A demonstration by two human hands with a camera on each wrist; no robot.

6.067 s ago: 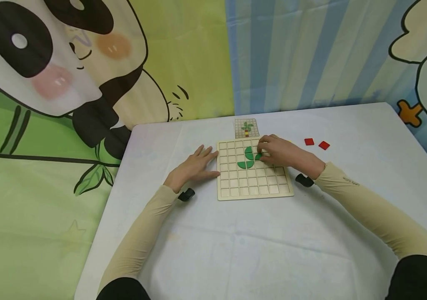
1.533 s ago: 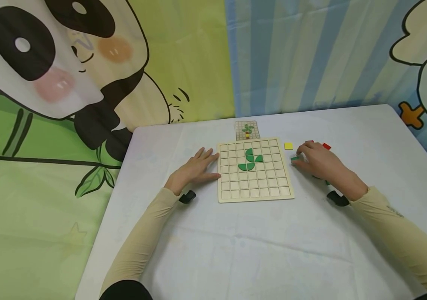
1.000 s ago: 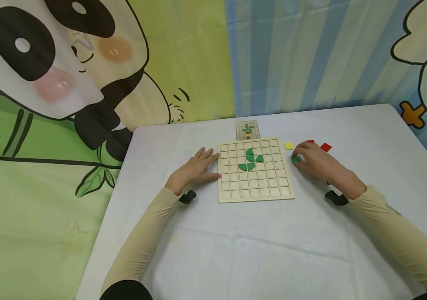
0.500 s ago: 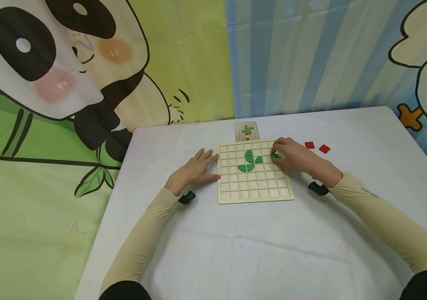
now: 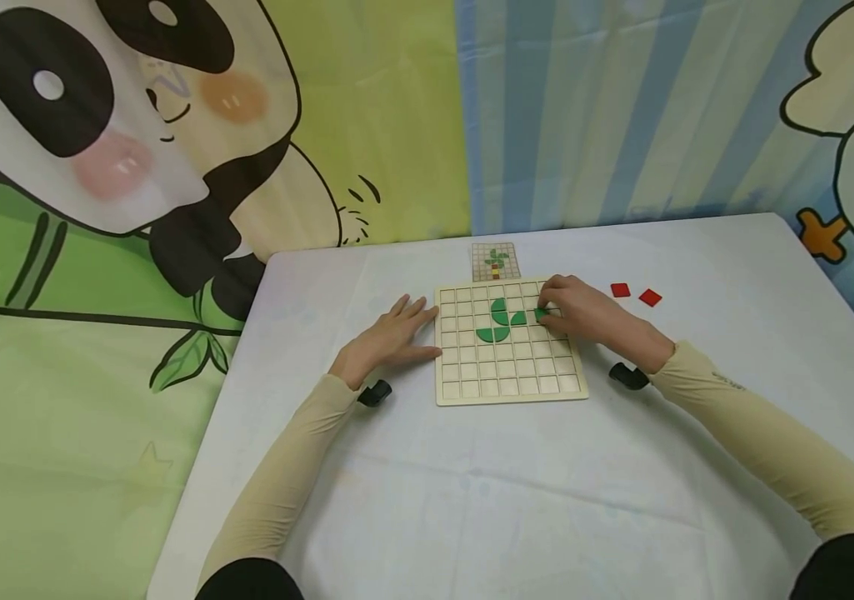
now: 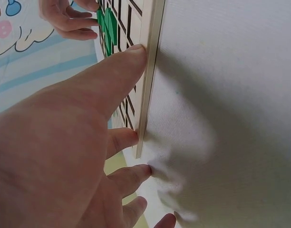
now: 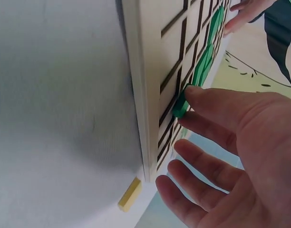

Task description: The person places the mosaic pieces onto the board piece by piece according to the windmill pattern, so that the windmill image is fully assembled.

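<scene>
Green piece [image 7: 181, 105], pinched by hand [image 5: 584, 310], axis unclear

Only an illegible sleeve mark [image 5: 728, 381].

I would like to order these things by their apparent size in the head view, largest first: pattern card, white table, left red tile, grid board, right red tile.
1. White table
2. Grid board
3. Pattern card
4. Left red tile and right red tile: too alike to rank
</scene>
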